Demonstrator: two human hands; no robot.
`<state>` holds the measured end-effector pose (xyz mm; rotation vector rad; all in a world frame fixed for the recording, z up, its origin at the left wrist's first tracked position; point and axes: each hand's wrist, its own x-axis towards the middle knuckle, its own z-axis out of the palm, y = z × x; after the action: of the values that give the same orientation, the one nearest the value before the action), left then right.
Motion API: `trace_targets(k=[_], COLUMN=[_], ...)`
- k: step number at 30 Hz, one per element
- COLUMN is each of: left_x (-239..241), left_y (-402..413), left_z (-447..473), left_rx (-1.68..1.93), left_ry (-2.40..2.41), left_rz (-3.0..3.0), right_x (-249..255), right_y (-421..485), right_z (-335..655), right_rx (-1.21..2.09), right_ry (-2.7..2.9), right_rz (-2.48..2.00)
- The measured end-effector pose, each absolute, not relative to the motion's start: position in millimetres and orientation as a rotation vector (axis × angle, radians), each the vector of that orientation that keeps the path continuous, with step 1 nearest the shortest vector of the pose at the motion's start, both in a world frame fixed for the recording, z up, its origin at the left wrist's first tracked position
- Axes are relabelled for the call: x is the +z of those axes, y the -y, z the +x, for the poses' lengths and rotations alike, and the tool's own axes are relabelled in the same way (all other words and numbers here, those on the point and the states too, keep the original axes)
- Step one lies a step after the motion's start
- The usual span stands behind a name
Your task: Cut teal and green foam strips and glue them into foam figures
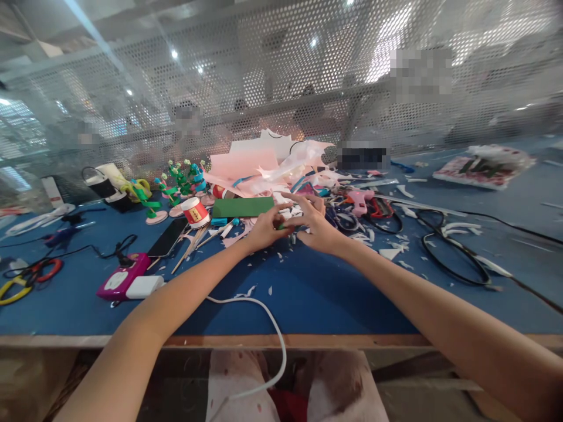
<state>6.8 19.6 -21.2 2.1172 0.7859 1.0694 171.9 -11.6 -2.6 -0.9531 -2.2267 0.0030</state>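
Note:
Above the middle of the blue table, my left hand point(266, 230) is closed in a pinch on a small green piece point(280, 225), mostly hidden by the fingers. From the other side my right hand point(315, 225) meets it, its curled fingertips at the same piece. A flat green sheet point(243, 207) lies just behind my left hand. Left of the sheet stands a red and white tub point(194, 212). White and pink scraps lie behind and around both hands, with a pink glue gun point(360, 201) to the right.
Several green craft plants on round bases point(157, 217) stand at the left. A phone point(168, 237), thin wooden sticks point(190, 249) and a purple power socket point(124, 278) are nearer. Pink sheets point(241, 167) pile up against a perforated metal screen point(272, 76). Black cable point(457, 264) loops at the right.

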Motion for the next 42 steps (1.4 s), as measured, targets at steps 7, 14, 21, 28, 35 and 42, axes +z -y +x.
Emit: trace_targets(k=[7,14,21,28,35,42], left_x=[-17,-24,-26,-19,-16,-19], left_y=[-23,-30,-33,-33,-33,-33], left_z=[7,6,4,2,-1,-1], left_rx=[1.064,1.042,0.942,0.710,0.589,0.591], left_ry=[-0.756,-0.670,-0.684,-0.576,-0.536,-0.536], left_rz=[1.731,1.552,1.515,1.640,1.723,1.755], right_x=[-5,1,-2,-4,-3,-4], right_y=[7,4,0,2,3,1], right_z=[174,182,186,185,184,183], right_rx=[-0.043,-0.090,-0.091,-0.128,-0.116,-0.127], right_ry=[2.262,2.314,2.363,2.379,2.362,2.366], right_rz=[-1.014,-0.996,-0.965,-0.915,-0.892,-0.923])
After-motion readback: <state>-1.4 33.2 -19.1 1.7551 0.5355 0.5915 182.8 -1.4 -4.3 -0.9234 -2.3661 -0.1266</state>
